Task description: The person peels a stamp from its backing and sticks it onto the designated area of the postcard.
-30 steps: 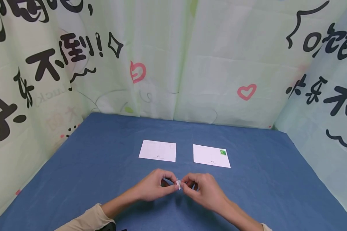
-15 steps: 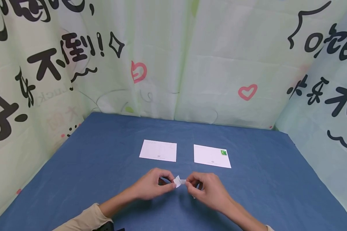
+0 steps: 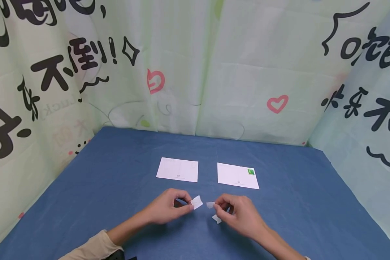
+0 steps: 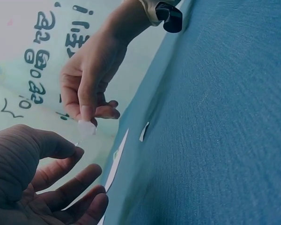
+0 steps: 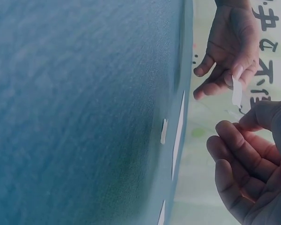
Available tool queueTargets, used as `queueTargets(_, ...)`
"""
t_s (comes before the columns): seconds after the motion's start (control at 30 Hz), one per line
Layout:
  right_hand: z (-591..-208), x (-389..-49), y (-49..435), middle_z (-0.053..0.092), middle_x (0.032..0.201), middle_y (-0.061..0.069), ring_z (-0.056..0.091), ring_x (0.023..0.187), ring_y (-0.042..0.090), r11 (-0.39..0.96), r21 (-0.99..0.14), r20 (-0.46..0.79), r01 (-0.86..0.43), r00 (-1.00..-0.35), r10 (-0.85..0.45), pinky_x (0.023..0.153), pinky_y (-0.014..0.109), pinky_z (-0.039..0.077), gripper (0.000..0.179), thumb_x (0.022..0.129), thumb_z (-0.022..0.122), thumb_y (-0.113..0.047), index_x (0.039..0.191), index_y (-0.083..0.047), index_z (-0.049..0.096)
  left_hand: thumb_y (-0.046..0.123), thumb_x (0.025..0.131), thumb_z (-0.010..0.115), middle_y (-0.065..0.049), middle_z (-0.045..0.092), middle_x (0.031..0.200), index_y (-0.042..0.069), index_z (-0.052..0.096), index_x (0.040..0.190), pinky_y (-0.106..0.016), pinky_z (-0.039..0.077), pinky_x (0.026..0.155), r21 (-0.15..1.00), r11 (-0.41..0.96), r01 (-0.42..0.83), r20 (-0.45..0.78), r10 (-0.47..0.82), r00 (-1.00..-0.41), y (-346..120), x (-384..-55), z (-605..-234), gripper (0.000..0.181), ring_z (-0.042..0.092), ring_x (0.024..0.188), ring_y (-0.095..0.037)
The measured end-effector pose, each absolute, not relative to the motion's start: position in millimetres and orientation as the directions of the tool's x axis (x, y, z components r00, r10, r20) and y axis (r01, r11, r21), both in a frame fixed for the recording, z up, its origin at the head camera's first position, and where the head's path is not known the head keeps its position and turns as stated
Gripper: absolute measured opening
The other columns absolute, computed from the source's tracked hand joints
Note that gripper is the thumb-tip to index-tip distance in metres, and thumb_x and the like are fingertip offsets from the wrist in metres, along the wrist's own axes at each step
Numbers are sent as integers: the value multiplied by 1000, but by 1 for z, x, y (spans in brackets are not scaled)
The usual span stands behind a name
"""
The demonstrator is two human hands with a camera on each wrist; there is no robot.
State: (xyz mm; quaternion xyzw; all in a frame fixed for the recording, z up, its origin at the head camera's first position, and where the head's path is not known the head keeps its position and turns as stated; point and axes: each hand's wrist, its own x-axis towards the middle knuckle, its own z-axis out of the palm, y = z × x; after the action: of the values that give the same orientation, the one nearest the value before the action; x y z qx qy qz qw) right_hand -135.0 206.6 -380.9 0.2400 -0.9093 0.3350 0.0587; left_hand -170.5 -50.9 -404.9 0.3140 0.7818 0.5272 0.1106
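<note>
Between thumb and forefinger, my left hand [image 3: 169, 208] pinches a small white paper square [image 3: 196, 202]; the right wrist view shows this white piece [image 5: 236, 91] nearly edge-on. A short way to the right, my right hand [image 3: 240, 215] pinches a smaller, translucent whitish piece [image 3: 209, 204]. The two pieces are apart, with a narrow gap of blue cloth showing between them. Below the right fingertips, another small white scrap [image 3: 216, 219] lies on the blue cloth; the left wrist view shows this scrap [image 4: 144, 131] too.
Beyond the hands, two white cards lie flat on the blue cloth [image 3: 100, 202]: a left card [image 3: 177, 169] and a right card [image 3: 235, 176]. A green stamp [image 3: 251, 171] sits on the right card's far right corner. A printed curtain [image 3: 234, 72] encloses the back and sides.
My hands have drawn apart sideways. The white pieces, together between the fingertips before, are now separated, one in each hand. The scrap below my right hand has come into fuller view.
</note>
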Motion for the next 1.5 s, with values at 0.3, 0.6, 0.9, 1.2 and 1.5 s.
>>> queueTargets(0.3,-380,-134,207,65,73,-18,52,60,-2,661,-588,251,-465,-882,-398,55,22,47,6,94,72,-13,89,-15,75,15,96,70,-1,73,96,6,73,93,-26,54,80,890,261,374,148,611,-778,-52,-170,-404,10,63,84,-8)
queueTargets(0.6,-380,-131,203,66,74,-18,56,63,-3,595,-601,314,-535,-842,-439,57,22,50,6,95,72,-11,90,-15,75,16,96,70,-2,73,96,5,74,94,-26,55,80,898,247,363,142,619,-772,-52,-169,-403,11,64,84,-12)
queueTargets(0.9,-375,-125,193,69,75,-14,56,63,-3,500,-636,345,-588,-796,-497,57,24,51,5,94,73,-9,99,-11,75,16,96,70,-2,73,95,3,74,95,-25,55,81,911,204,357,154,637,-755,-50,-165,-399,13,63,85,-7)
queueTargets(1.2,-373,-119,188,69,75,-15,58,65,-5,450,-609,405,-653,-744,-532,62,23,52,9,95,73,-11,103,-15,73,19,98,68,-1,73,95,5,75,98,-26,55,86,920,175,350,148,672,-726,-46,-160,-392,15,65,86,-8)
queueTargets(1.5,-375,-118,188,68,74,-15,58,65,-6,413,-575,457,-706,-696,-553,61,25,53,12,93,75,-12,103,-18,71,21,99,67,-4,75,94,5,75,96,-28,55,89,924,144,353,159,696,-700,-45,-154,-386,18,67,88,-10)
